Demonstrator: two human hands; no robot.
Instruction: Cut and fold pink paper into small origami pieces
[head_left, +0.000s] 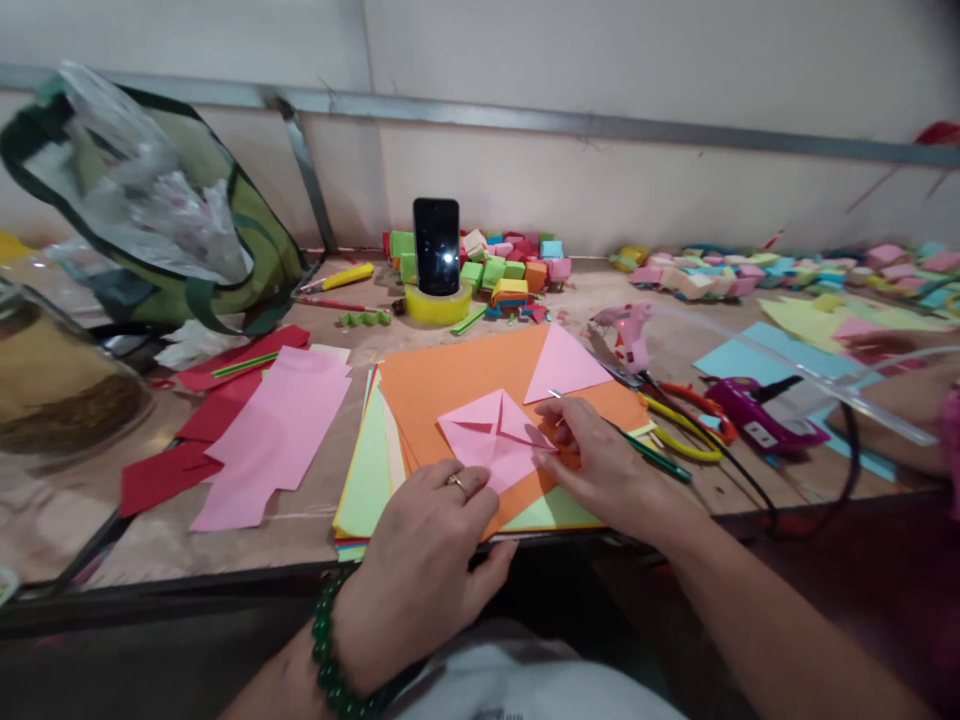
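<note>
Pink folded paper [491, 435] lies on the orange sheet [450, 385] atop a stack of coloured sheets [367, 470] near the front edge of the table [315, 525], and we see both hands on it. We find the left hand [427, 560] reaching in from below, palm down with fingers stretched flat, their tips pressing the paper's lower left edge. The right hand [607, 465] comes in from the right, fingers curled round a green pencil [656, 457], fingertips touching the paper's right corner.
</note>
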